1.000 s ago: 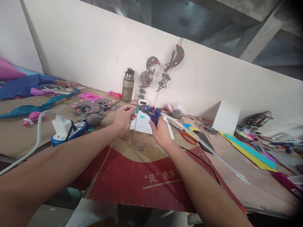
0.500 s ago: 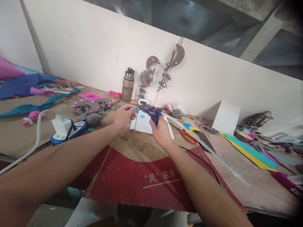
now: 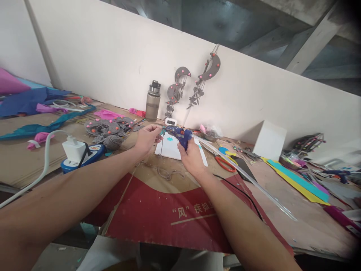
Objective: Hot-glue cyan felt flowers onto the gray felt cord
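Note:
My right hand (image 3: 191, 156) is wrapped round the handle of a blue hot glue gun (image 3: 180, 135). A long clear glue stick (image 3: 248, 175) juts out of its back toward the lower right. The nozzle points left at a small teal felt piece (image 3: 163, 131), which my left hand (image 3: 147, 141) pinches between thumb and fingertips. Grey yarn (image 3: 168, 174) hangs below that hand and lies in loops on the cardboard. Beneath both hands is a white sheet (image 3: 169, 150), with a teal flower cutout (image 3: 169, 139) on it. Whether the nozzle touches the felt I cannot tell.
Orange-handled scissors (image 3: 225, 163) and a dark flat object (image 3: 242, 167) lie right of the sheet. A bottle (image 3: 152, 101) stands against the wall. On the left are a blue power strip (image 3: 81, 160) and grey felt pieces (image 3: 108, 128). Crescent ornaments (image 3: 210, 67) hang behind.
The glue gun has shifted slightly left, its nozzle closer to the teal felt piece. My left hand keeps its pinch in nearly the same place.

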The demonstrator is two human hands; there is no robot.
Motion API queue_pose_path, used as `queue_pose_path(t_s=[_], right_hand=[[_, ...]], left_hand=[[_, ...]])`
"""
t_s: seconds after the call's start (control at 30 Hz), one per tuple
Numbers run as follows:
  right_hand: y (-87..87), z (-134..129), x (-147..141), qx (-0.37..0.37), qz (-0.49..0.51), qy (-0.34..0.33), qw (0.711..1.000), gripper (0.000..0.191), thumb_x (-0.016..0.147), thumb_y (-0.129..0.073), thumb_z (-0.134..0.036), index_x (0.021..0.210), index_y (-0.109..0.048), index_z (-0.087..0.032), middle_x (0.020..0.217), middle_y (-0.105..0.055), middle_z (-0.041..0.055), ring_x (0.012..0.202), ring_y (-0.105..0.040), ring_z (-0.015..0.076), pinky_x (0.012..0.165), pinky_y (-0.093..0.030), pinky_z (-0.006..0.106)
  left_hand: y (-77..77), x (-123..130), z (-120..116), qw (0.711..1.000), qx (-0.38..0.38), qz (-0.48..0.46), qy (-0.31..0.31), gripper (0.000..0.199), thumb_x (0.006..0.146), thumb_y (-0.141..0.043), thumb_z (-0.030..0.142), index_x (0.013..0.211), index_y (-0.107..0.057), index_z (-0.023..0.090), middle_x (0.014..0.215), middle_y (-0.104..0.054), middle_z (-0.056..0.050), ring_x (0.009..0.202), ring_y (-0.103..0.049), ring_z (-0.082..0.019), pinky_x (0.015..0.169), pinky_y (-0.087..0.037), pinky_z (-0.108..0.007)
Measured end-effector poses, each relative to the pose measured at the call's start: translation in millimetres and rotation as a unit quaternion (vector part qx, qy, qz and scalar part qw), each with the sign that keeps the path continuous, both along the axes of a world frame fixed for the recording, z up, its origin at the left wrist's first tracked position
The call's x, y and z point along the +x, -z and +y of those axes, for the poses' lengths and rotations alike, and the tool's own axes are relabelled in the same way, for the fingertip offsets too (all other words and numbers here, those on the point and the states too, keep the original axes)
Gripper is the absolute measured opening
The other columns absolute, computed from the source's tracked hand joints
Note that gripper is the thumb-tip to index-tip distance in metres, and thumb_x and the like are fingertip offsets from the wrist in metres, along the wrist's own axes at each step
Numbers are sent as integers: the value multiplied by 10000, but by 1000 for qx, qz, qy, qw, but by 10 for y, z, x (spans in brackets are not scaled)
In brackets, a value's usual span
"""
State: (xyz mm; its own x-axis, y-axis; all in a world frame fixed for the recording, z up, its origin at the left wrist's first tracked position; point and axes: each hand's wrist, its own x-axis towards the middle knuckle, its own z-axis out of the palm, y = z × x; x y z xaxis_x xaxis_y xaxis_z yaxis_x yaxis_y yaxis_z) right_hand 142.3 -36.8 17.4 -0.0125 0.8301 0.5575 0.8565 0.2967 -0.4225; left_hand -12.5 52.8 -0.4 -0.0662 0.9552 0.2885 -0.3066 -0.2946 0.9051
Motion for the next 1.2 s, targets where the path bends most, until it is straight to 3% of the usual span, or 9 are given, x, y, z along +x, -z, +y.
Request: queue_pose_path(t_s=[0.53,0.63,0.8,0.87,0.97,1.1,1.2], right_hand=[[-15,9,20,21,41,-3,999,355,842,-446,-300,1164,-441,-152,1002,-630,145,906,-590,266,775,-454,384],[28,72,58,7,124,-13,992,291,827,-458,-308,1093,-457,-191,950,-638,94,746,-601,195,662,-488,324],[105,232,186,-122,254,2,960,207,810,-449,-299,994,-449,-205,904,-647,49,499,-540,102,429,-444,230],[125,277,248,-178,220,40,958,198,807,-462,-293,973,-472,-186,924,-655,84,495,-572,122,437,-448,252],[139,306,335,-229,84,130,961,227,818,-488,-339,925,-540,-146,909,-667,162,585,-643,202,545,-474,319],[124,294,404,-216,-80,203,952,322,845,-464,-371,958,-589,-96,979,-648,255,903,-646,316,728,-470,400],[105,279,415,-215,-117,213,946,376,859,-443,-389,1003,-594,-77,1001,-637,276,941,-631,333,754,-464,424]], left_hand=[[-8,6,-23,1000,-15,-14,11,175,635,-663,290,709,-598,146,634,-574,15,481,-558,-74,434,-404,-176],[-35,3,-44,998,-51,-39,23,176,629,-667,282,699,-578,146,611,-561,24,474,-549,-68,435,-404,-172],[-55,11,-65,996,-70,-49,33,162,628,-671,258,700,-576,150,615,-574,20,472,-545,-67,426,-386,-172],[-52,22,-77,996,-66,-43,42,154,628,-674,253,696,-580,152,625,-579,16,480,-549,-69,423,-372,-171],[-46,50,-109,997,-53,-30,57,159,631,-676,270,684,-582,153,640,-585,10,474,-537,-66,405,-330,-172],[-55,91,-183,997,-31,-4,67,144,639,-664,271,678,-593,152,629,-585,3,471,-519,-66,404,-294,-182],[-64,111,-234,997,-22,10,73,140,640,-665,271,668,-595,153,576,-553,14,451,-479,-58,397,-248,-182]])
